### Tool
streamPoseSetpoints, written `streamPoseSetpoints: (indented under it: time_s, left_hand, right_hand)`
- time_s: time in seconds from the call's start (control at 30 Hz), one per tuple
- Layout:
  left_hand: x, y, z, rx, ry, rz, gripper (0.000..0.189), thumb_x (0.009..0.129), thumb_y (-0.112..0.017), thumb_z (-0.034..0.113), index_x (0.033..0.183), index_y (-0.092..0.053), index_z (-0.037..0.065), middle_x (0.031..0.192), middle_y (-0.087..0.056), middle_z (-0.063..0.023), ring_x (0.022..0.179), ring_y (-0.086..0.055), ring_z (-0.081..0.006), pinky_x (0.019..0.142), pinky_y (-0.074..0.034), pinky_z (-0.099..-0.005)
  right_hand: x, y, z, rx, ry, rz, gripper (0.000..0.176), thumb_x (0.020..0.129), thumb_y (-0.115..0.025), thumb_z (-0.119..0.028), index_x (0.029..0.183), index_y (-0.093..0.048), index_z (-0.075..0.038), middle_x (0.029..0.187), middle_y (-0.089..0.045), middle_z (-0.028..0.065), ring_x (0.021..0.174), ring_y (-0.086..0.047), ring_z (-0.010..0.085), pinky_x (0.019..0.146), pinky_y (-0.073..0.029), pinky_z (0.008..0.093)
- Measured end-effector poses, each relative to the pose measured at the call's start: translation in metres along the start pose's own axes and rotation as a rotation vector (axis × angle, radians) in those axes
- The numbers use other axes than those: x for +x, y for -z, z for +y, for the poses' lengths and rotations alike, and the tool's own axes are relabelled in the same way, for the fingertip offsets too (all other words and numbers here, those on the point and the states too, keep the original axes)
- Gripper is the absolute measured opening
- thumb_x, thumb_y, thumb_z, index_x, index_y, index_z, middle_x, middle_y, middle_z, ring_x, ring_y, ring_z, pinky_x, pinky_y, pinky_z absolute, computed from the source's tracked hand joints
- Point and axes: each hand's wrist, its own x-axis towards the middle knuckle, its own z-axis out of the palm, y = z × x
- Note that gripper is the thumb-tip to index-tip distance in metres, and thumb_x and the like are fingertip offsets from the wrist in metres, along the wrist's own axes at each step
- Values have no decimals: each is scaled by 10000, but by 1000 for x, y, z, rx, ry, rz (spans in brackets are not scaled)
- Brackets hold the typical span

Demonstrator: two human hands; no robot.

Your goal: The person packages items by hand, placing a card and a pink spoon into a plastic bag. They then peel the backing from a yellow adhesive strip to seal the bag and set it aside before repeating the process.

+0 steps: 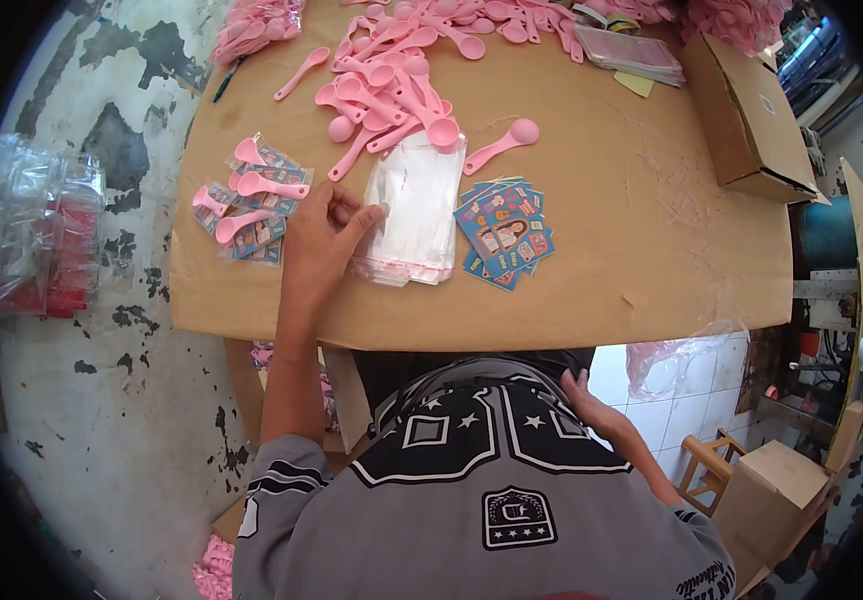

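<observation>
My left hand [329, 222] is over the table with its fingers loosely curled and the thumb apart from them. Its thumb tip is at the left edge of a stack of clear plastic bags [415, 205], and I see nothing held in it. Left of that hand lie several pink measuring spoons [270, 187] on blue cards in clear bags. To the right of the bags is a fanned pile of blue printed cards [505, 234], with a single pink spoon [502, 146] above it. Below the table edge, my right hand [597, 412] rests at my waist, fingers extended and holding nothing visible.
A heap of loose pink spoons [392, 85] covers the back of the brown-topped table [592, 290]. A cardboard box [747, 120] stands at the right edge, near a flat clear pack [632, 55] and a yellow paper [634, 84]. A pen [227, 80] lies at the left.
</observation>
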Motion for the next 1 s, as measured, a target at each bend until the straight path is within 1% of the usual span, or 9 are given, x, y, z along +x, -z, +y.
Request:
streamPoseSetpoints:
  time_s: [0.03,0.07,0.17,0.27,0.47,0.63,0.73,0.83,1.0]
  left_hand:
    - [1,1,1,-34,31,-32,297,931,-816,253,1011,-696,-7,753,-601,12,673,-524,-72,602,-433,-258]
    - [3,1,-1,-74,58,-46,302,927,-820,259,1000,-695,-7,750,-602,11,672,-522,-73,603,-436,-260]
    - [5,-1,-2,-150,93,-18,313,917,-830,272,966,-692,-5,748,-608,6,672,-521,-77,609,-445,-265]
    - [2,-3,5,-66,33,85,316,916,-831,273,937,-684,-7,758,-622,-4,681,-534,-80,615,-456,-272]
    - [-5,-2,3,44,-26,6,376,914,-818,310,910,-679,-39,751,-639,-90,646,-576,-164,614,-485,-346]
    - [-2,2,-8,-136,140,-62,326,950,-768,256,925,-703,-63,757,-649,-103,669,-593,-161,630,-492,-349]
    - [-9,5,-3,-101,95,-7,280,987,-740,218,915,-714,-51,723,-622,-3,653,-538,-73,599,-440,-275]
    - [-15,2,-7,-122,14,200,296,976,-730,217,1037,-755,-71,771,-698,-97,649,-586,-141,619,-465,-330]
    - [-33,16,8,-132,141,187,290,993,-712,207,1075,-757,-67,807,-700,-106,677,-573,-142,649,-469,-332]
  right_hand:
    - [-23,4,-23,-142,106,-88,1130,968,-324,-860,1677,-122,-4,1716,-171,281,1592,-194,406,1283,-213,451]
    - [-51,12,-66,-163,349,-192,911,1039,-444,-709,1587,-377,16,1562,-477,260,1459,-454,382,1203,-359,460]
    - [-116,30,-161,-327,519,-239,591,1064,-604,-468,1406,-580,14,1273,-700,169,1186,-669,290,1032,-505,402]
    - [-128,32,-195,3,809,-183,362,987,-751,-230,1244,-670,11,1008,-738,121,928,-718,175,814,-541,306]
    - [-54,18,-259,-473,956,992,473,909,-796,-394,1164,-637,-28,1061,-655,123,990,-648,282,817,-535,426]
    - [-35,10,-278,-504,929,924,525,872,-805,-474,1104,-609,-46,1088,-625,126,1018,-610,329,827,-520,463]
    - [-33,13,-278,-431,955,896,484,893,-787,-463,1050,-604,-43,1034,-637,130,993,-614,338,813,-511,472]
    - [-25,16,-275,-357,955,920,407,950,-735,-417,1003,-601,-36,966,-648,143,958,-618,357,803,-502,484]
    - [-19,18,-269,-224,1038,958,317,1033,-635,-339,974,-595,-30,924,-663,162,926,-639,384,783,-497,488]
